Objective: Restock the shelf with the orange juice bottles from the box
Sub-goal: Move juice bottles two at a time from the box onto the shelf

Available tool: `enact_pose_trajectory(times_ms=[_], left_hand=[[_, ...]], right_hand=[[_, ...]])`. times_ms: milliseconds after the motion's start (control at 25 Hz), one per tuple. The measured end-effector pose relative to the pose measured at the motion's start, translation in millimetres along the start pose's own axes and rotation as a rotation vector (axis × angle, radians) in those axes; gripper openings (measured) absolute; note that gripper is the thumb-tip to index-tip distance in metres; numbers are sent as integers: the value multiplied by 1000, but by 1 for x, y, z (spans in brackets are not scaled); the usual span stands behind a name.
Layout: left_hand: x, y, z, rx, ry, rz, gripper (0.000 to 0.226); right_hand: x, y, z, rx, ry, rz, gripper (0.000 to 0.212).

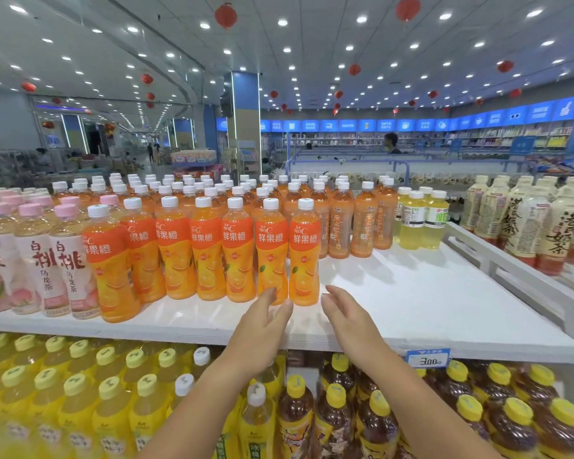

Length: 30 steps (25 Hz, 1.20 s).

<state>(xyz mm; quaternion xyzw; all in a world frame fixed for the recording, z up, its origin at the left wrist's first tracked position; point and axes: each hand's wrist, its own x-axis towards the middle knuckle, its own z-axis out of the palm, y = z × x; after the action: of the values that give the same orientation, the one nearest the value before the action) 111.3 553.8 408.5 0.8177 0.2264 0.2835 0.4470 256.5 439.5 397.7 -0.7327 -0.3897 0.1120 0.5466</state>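
Orange juice bottles [206, 250] stand in a front row just past the straight, empty fingers [284, 309] of the left hand [262, 329] and right hand [348, 323], both reaching forward, palms facing, over the white shelf [411, 293] edge.

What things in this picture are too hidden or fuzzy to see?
Head view:
The box: outside the frame.
Rear orange juice bottles: labels hidden by the front row.
Price tag: small print blurred.
Blue wall signs: too far to read.
Left hand: whether it touches a bottle is unclear.
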Motion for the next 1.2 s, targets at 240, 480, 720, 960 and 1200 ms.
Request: enact_pose_trajectory(times_ms=[240, 480, 720, 960, 1200], left_hand=[[-31, -5, -9, -153, -141, 12, 64], [-89, -34, -1, -208, -362, -13, 50], [-158, -58, 54, -202, -660, -65, 57], [-244, -50, 132, -166, -955, -110, 64], [-349, -25, 235, -60, -1156, -114, 57]], right_hand=[[-64, -4, -3, 8, 126, 69, 48], [-157, 8, 19, 12, 302, 248, 46], [-273, 43, 15, -11, 450, 468, 48], [-406, 85, -18, 39, 656, 623, 42], [-571, 126, -52, 40, 832, 800, 46]])
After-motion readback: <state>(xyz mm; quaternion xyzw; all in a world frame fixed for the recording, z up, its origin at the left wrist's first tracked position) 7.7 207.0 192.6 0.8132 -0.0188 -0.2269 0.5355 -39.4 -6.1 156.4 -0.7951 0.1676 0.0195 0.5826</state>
